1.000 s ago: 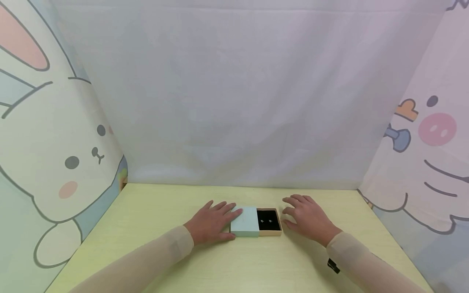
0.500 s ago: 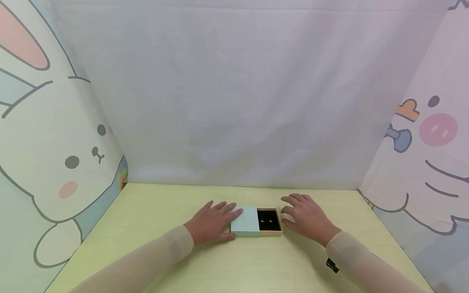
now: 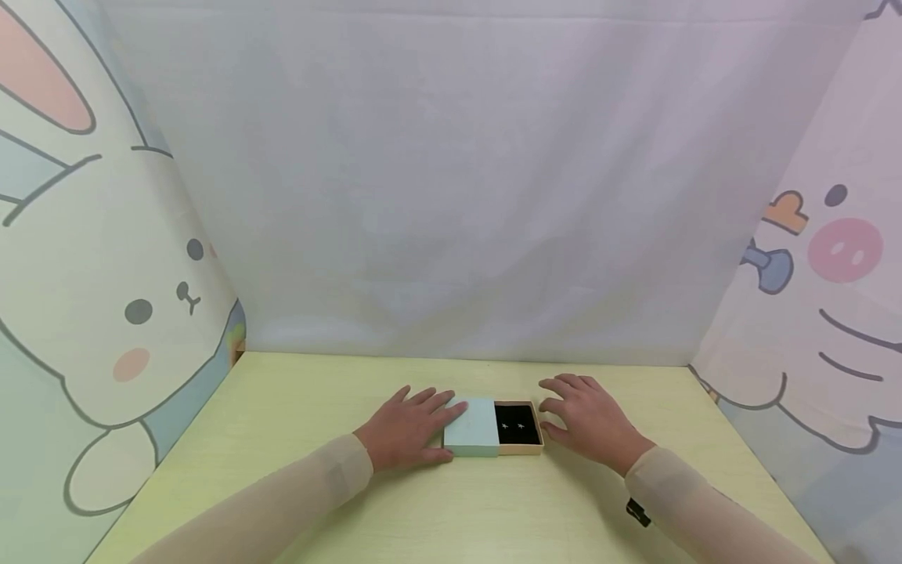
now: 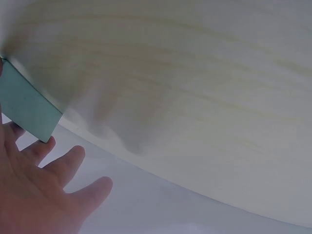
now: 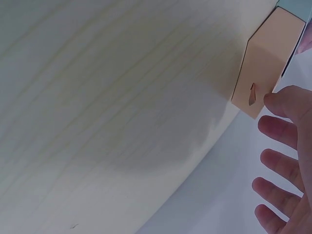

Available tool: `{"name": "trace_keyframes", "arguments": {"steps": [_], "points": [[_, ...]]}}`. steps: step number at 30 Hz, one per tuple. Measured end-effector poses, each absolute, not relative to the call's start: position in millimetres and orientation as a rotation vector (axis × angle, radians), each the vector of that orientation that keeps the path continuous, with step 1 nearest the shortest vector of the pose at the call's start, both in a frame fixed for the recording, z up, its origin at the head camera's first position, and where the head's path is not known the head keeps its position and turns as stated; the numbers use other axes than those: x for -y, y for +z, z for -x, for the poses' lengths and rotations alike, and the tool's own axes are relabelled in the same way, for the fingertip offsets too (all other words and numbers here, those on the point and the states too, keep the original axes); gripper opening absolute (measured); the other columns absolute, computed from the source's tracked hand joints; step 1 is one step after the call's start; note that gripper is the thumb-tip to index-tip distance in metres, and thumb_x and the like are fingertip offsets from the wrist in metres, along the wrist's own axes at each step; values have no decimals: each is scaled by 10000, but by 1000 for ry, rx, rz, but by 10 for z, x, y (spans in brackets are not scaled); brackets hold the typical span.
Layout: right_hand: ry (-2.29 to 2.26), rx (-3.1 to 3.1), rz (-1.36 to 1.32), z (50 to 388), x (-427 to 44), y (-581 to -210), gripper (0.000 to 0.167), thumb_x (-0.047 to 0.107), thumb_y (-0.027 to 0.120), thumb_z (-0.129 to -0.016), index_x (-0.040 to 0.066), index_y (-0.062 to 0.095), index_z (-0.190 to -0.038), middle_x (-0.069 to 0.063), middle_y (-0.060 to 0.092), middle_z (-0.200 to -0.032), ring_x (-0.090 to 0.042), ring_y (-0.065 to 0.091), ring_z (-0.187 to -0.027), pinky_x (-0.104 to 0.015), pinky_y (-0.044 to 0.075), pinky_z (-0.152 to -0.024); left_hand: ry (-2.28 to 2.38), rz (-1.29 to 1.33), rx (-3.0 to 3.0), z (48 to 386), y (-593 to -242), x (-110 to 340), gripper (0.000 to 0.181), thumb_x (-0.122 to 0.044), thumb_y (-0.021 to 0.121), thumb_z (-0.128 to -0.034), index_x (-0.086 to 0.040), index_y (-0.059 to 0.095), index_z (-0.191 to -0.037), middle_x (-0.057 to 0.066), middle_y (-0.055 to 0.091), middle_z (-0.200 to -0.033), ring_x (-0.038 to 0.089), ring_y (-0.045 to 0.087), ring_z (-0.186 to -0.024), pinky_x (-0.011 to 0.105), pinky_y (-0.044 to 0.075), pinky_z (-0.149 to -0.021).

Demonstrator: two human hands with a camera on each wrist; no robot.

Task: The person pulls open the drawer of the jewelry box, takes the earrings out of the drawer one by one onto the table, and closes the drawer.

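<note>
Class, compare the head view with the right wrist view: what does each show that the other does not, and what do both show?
Only the head view: the two small star shapes on the black insert, and the cartoon rabbit and pig-nosed figure on the hangings.

Only the right wrist view: a small slit or tab in the outer wall of the peach drawer.

Both: the right hand beside that drawer, part of the pale green sleeve, and the table.
</note>
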State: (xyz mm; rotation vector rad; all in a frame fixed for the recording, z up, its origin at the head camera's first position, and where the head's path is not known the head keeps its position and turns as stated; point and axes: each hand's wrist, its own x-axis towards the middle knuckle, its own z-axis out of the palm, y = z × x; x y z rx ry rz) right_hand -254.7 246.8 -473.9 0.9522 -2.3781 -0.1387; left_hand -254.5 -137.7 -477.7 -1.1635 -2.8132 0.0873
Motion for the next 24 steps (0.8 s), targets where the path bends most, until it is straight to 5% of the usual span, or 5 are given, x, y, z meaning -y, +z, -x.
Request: {"name": "trace_keyframes", "arguments": {"steps": [24], "points": [[-132,2381,-964,2554,-2428,-4714,241,327,1060,-870,257,912,-1047,-56,863,-1353,-307,811,-1257,-519,688,-1043,103,1151,2830,2564,-4813,1359,835,-709,678,-1128,-338,436,-1836,3,535,-1866,297,609,-1668,681,534,-1328]]}}
